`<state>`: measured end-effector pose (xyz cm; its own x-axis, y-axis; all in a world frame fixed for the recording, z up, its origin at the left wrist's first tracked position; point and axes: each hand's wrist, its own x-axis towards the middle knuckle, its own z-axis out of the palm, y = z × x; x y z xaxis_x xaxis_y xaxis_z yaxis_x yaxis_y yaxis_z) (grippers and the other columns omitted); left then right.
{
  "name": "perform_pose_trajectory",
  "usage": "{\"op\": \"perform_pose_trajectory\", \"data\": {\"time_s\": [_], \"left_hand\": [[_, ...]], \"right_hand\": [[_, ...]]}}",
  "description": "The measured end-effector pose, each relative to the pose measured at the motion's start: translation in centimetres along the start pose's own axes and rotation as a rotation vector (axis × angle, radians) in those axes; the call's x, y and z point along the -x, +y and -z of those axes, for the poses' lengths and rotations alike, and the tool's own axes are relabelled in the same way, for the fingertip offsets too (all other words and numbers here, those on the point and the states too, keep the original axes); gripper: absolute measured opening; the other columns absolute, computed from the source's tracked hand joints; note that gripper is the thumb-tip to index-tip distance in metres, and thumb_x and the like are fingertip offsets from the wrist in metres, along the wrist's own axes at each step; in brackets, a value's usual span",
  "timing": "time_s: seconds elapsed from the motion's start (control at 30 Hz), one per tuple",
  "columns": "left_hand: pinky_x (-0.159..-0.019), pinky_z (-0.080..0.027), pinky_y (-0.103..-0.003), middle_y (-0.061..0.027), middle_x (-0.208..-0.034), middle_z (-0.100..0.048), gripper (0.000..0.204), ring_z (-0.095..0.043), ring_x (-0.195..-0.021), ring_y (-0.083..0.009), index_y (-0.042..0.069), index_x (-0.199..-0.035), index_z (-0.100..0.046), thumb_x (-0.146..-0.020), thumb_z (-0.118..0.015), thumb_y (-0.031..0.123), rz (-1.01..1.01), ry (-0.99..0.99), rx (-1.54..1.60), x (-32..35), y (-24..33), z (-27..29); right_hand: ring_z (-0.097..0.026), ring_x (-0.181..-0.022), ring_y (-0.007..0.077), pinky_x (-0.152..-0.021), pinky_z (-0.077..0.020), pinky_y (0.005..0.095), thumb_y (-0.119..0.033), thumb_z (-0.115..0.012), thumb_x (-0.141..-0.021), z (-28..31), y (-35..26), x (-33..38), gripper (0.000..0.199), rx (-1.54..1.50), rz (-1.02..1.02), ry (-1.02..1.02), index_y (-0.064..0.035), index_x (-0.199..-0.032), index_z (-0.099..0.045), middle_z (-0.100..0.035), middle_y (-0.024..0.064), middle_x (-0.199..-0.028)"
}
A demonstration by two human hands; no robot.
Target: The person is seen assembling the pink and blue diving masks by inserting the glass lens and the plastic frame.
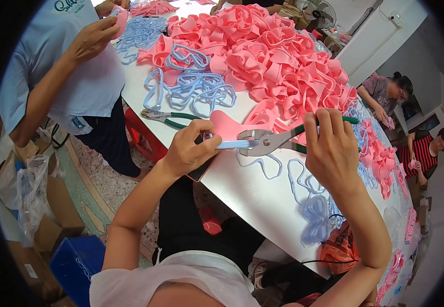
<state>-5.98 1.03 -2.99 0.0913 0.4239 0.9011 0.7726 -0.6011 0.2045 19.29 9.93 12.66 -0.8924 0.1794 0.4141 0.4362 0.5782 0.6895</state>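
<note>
My right hand (332, 148) is wrapped round the green handles of a pair of slip-joint pliers (268, 142). The steel jaws point left and meet the end of a light blue strap (230, 145). My left hand (190, 147) pinches the strap's other end, so it stretches level between hand and jaws. Just beyond the strap lies a flat pink foam-like piece (227, 123). A second pair of green-handled pliers (163, 115) rests on the white table (237, 179) near my left hand.
A big heap of pink pieces (278, 56) covers the far table. Bundles of blue straps (201, 89) lie before it, and more (316, 220) near the right edge. A co-worker (73, 66) stands at the left; others sit at the right. A blue bin (78, 261) is on the floor.
</note>
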Motion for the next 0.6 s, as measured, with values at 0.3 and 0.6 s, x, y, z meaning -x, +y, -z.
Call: {"op": "perform_pose_trajectory", "data": {"time_s": [0.3, 0.6], "left_hand": [[-0.057, -0.049, -0.031, -0.0097, -0.097, -0.052, 0.048, -0.057, -0.072, -0.0216, 0.012, -0.105, -0.059, -0.063, -0.081, 0.002, -0.006, 0.008, 0.077, -0.3, 0.6, -0.4], [-0.066, -0.048, -0.03, -0.0107, -0.098, -0.053, 0.047, -0.056, -0.079, -0.0221, 0.009, -0.105, -0.056, -0.067, -0.084, 0.008, 0.043, -0.016, 0.046, 0.0, 1.0, -0.8]], "right_hand": [[-0.054, -0.086, 0.0186, -0.057, -0.039, 0.0298, -0.014, -0.06, -0.075, 0.4, 1.1, -0.6, 0.017, 0.094, 0.103, 0.084, -0.0049, -0.089, -0.06, -0.057, 0.0061, -0.086], [-0.052, -0.074, 0.0182, -0.054, -0.0394, 0.0284, -0.014, -0.059, -0.073, 0.0, 1.6, -0.8, 0.008, 0.111, 0.154, 0.012, -0.0077, -0.073, -0.054, -0.052, 0.0041, -0.073]]}}
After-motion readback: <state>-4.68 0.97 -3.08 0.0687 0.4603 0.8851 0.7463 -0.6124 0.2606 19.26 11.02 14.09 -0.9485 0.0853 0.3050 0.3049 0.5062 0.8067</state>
